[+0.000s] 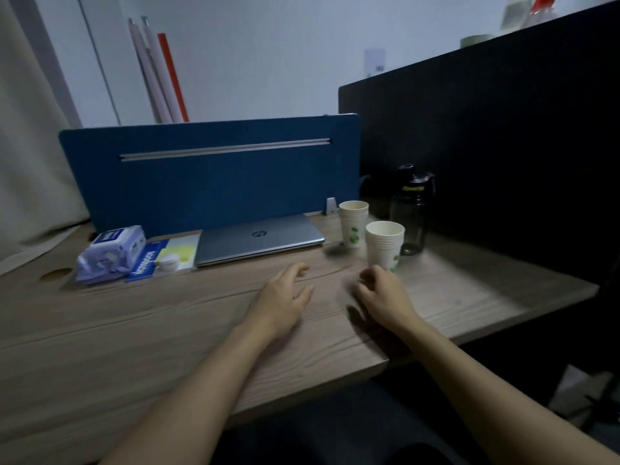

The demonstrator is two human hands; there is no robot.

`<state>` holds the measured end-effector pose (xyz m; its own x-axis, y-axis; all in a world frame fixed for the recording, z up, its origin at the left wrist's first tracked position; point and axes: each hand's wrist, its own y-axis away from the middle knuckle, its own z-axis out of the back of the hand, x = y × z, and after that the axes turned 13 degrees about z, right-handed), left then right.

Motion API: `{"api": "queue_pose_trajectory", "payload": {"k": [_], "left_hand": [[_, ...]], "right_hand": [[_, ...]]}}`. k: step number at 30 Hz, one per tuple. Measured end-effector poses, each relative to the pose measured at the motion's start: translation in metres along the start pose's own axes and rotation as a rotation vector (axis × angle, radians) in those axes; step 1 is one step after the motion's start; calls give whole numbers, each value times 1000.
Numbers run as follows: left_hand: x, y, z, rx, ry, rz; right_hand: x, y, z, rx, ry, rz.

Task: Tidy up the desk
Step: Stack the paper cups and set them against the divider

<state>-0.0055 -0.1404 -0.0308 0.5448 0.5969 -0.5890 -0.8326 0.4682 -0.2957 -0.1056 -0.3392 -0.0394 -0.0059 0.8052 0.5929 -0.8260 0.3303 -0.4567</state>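
On the wooden desk (134, 330) a closed grey laptop (258, 239) lies against the blue divider. Left of it lie a blue notebook (147, 260), a small white round container (168, 261) on yellow paper, and a pack of wet wipes (112, 251). Two stacks of paper cups stand to the right: the far stack (353, 228) and the near stack (384, 246). A dark water bottle (412, 209) stands behind them. My left hand (285, 297) hovers over the desk with relaxed fingers, holding nothing. My right hand (382, 292), fingers loosely curled and empty, is just in front of the near cup stack.
A blue felt divider (208, 176) closes the desk's back. A tall black partition (486, 146) walls the right side. A round cable hole (55, 275) sits at the desk's left. The desk's right edge drops off near the black partition.
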Motion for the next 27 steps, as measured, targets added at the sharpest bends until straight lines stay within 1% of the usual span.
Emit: {"api": "queue_pose_trajectory", "payload": {"k": [3, 5, 8, 12, 18, 23, 27], "left_hand": [[-22, -7, -27, 75, 63, 9], [-31, -10, -43, 117, 122, 25], [-40, -20, -61, 150, 206, 49], [-48, -43, -75, 142, 337, 110], [-59, -75, -96, 234, 478, 125], [-61, -90, -100, 185, 548, 114], [-67, -106, -83, 154, 578, 70]], "right_hand": [[-30, 1, 27, -82, -29, -124], [-45, -1, 38, -151, -93, -191], [-63, -8, 46, -215, -187, -222], [-73, -26, 43, -221, -287, -130], [-80, -55, 28, -122, -361, 1], [-82, -76, 20, -179, -413, 59], [-70, -101, 29, -167, -422, 116]]}}
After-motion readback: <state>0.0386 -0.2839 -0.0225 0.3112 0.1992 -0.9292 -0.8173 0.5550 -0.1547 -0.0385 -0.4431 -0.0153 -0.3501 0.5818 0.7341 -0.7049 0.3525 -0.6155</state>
